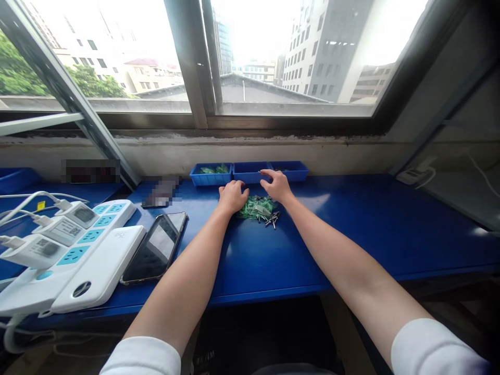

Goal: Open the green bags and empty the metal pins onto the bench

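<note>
Green plastic pieces (255, 207) lie in a loose pile on the blue table, and several thin metal pins (272, 219) are scattered at its right front edge. My left hand (233, 198) is low at the pile's left side, fingers bent and apart, with no object visible in it. Over the front of the middle blue bin (247, 173) is my right hand (277, 186), thumb and index finger curved toward each other. Something tiny seems to be at its fingertips, too small to name. The left blue bin (211, 180) contains green pieces; the right blue bin (299, 172) has small dark items.
To the left lie a smartphone (156, 247), a white power bank (99, 271) and a white power strip (127, 209) with chargers and cables. A blurred dark object (161, 192) lies behind the phone. A metal shelf post (103, 138) stands near the window wall.
</note>
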`<state>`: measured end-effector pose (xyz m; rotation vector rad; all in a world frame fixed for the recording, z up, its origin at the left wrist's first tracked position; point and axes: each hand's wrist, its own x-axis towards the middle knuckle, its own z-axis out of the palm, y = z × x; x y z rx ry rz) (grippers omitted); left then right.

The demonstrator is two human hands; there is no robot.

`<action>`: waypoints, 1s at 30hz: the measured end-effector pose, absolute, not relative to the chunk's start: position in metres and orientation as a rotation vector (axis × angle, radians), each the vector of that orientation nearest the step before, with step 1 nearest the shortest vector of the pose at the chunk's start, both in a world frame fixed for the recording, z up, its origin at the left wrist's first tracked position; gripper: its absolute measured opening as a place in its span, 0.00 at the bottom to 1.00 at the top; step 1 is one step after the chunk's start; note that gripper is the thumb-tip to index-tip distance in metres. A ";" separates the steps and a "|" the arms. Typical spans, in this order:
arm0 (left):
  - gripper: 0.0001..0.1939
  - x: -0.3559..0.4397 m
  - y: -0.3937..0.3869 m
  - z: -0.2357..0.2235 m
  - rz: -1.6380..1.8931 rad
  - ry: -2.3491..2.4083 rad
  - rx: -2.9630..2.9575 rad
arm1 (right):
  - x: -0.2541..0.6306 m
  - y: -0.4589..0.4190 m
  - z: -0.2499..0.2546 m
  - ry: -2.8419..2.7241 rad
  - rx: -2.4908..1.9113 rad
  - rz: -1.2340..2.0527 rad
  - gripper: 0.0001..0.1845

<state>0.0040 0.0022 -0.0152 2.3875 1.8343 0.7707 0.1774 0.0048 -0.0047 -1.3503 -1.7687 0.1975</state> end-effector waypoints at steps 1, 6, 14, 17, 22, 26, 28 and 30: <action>0.16 0.003 0.003 -0.016 0.720 1.867 2.382 | 0.177 0.009 -0.002 -1.813 -1.404 0.147 0.21; 0.15 0.001 0.005 -0.021 0.611 1.986 2.333 | 0.172 0.027 0.013 -2.054 -1.605 -0.014 0.30; 0.16 0.000 0.005 -0.024 0.561 1.988 2.304 | 0.155 0.053 0.026 -2.322 -1.777 -0.102 0.34; 0.16 0.001 0.005 -0.023 0.556 1.989 2.299 | 0.151 0.057 0.023 -2.374 -1.852 -0.062 0.31; 0.17 0.001 0.003 -0.022 0.539 1.979 2.310 | 0.152 0.055 0.015 -2.310 -1.798 -0.007 0.34; 0.17 0.000 0.004 -0.021 0.575 1.958 2.318 | 0.159 0.042 0.010 -2.118 -1.606 -0.046 0.32; 0.17 0.000 0.004 -0.020 0.584 1.952 2.319 | 0.164 0.032 0.007 -2.007 -1.533 -0.058 0.27; 0.17 0.001 0.003 -0.018 0.584 1.945 2.324 | 0.168 0.021 0.001 -1.936 -1.481 -0.026 0.20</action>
